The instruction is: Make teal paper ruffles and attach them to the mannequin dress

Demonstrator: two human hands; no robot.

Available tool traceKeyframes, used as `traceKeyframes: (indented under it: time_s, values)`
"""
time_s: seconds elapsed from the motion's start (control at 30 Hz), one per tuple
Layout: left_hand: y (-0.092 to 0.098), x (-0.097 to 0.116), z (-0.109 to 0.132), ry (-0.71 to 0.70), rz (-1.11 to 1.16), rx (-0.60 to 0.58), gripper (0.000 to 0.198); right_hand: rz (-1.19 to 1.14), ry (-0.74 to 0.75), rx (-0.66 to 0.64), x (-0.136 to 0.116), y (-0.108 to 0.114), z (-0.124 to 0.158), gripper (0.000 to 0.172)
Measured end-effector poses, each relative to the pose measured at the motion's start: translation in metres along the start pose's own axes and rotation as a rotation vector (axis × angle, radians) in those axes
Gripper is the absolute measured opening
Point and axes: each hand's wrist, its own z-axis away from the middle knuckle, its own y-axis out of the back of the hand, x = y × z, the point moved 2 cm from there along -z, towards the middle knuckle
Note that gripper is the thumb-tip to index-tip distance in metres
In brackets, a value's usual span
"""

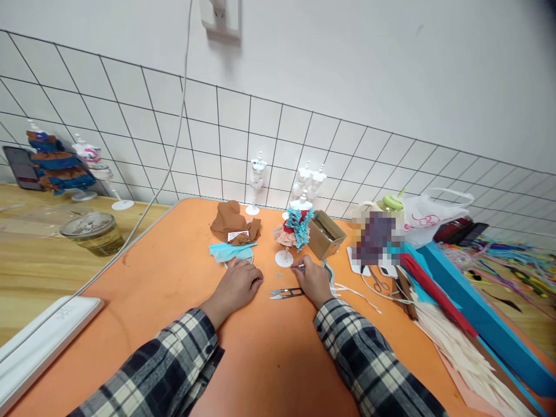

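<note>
My left hand rests knuckles-up on the orange mat, fingers curled under, just below a scrap of teal fabric. My right hand lies close to it, fingers pinched on something small I cannot make out. Small thread snips lie on the mat between the two hands. Just beyond them a tiny mannequin on a white round base wears a layered dress of teal, red and peach strips. Brown fabric is heaped behind the teal scrap.
Bare white mini mannequins stand along a wire grid at the wall. A small cardboard box, scissors, cream and blue paper sheets crowd the right. Left: a lidded glass jar, dressed mannequins, a white tray.
</note>
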Motion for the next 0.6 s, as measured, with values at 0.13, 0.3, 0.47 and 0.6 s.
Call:
traceKeyframes:
  time_s: [0.13, 0.3, 0.47, 0.6]
  values:
    - [0.001, 0.001, 0.0, -0.007, -0.003, 0.001, 0.02, 0.094, -0.002, -0.024, -0.003, -0.009, -0.007, 0.014]
    - [0.001, 0.001, 0.0, -0.006, 0.0, -0.005, 0.019, 0.101, -0.01, -0.034, -0.003, -0.014, -0.012, 0.022]
    - [0.002, 0.001, -0.001, -0.009, -0.005, -0.003, 0.019, 0.07, -0.004, -0.029, -0.001, -0.012, -0.011, 0.013]
    - [0.002, 0.001, -0.001, -0.01, 0.001, -0.003, 0.018, -0.079, -0.002, 0.075, 0.0, -0.002, 0.005, 0.007]
